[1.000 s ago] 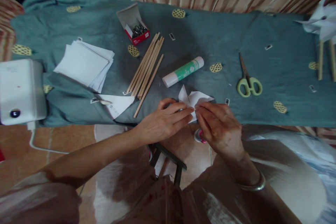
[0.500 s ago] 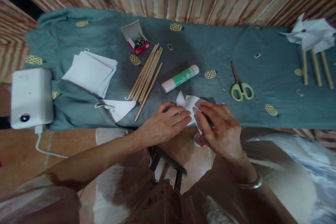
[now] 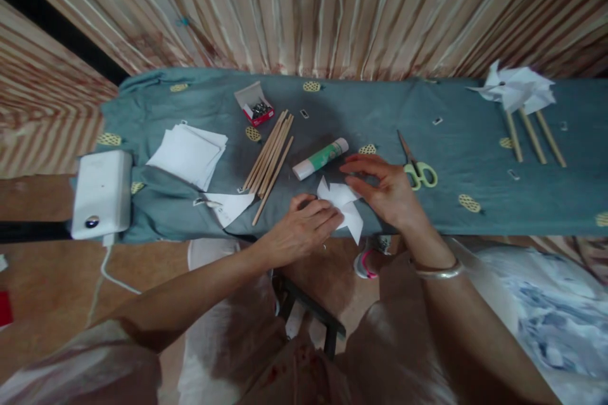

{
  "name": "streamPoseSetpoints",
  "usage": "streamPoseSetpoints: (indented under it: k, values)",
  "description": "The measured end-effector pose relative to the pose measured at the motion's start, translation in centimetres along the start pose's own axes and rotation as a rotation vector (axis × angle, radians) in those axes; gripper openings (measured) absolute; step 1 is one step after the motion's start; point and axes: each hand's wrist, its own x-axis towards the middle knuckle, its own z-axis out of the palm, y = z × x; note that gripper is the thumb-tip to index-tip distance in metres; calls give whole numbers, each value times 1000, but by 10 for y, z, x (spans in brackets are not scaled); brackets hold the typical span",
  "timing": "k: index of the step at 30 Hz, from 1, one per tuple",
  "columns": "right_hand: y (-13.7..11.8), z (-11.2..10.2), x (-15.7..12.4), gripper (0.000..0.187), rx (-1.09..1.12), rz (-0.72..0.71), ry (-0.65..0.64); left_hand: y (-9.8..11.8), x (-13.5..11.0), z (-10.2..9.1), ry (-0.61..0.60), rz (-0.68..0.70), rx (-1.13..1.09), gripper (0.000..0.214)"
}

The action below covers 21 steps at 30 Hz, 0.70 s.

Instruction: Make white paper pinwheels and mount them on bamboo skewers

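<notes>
A folded white paper pinwheel (image 3: 350,214) lies at the near edge of the cloth-covered table. My left hand (image 3: 304,228) is closed on its left side, fingertips near its middle. Over its upper right corner is my right hand (image 3: 387,193), thumb and fingers apart with nothing visible between them; whether the thumb touches the paper I cannot tell. Just beyond the fingers rests a green and white glue stick (image 3: 322,158). Scissors with light green handles (image 3: 418,171) lie right of that hand.
Left of the glue stick are several wooden sticks (image 3: 270,155) and an open red box (image 3: 259,111) of small metal pieces. Further left lie stacked white paper sheets (image 3: 185,155), a paper piece (image 3: 232,207) and a white device (image 3: 102,193). Finished pinwheels (image 3: 520,92) lie far right.
My right hand has let go of the pinwheel and moved up toward the glue stick, its fingers opening. My left hand keeps its hold. The camera view has shifted.
</notes>
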Motion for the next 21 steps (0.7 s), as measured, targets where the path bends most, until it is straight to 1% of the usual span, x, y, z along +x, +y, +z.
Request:
streamPoseSetpoints:
  k: [2, 5, 8, 11, 16, 21]
  values:
    - [0, 2, 3, 17, -9, -22, -77, 0, -1, 0, 16, 0, 0, 29]
    - [3, 5, 3, 13, -25, -20, -121, 1, -1, 0, 34, -2, 2, 29]
    - [5, 8, 2, 9, -33, -39, -129, 2, -1, 0, 27, -14, 4, 29]
    - [4, 8, 0, 10, -61, -77, -131, 2, -1, 0, 17, -19, 7, 29]
    - [-4, 3, -8, 12, -196, -176, -130, 2, -2, 1, 12, -22, 6, 30]
    - [-7, -2, -19, 13, -326, -219, -152, 2, -2, 0, -8, -24, 16, 32]
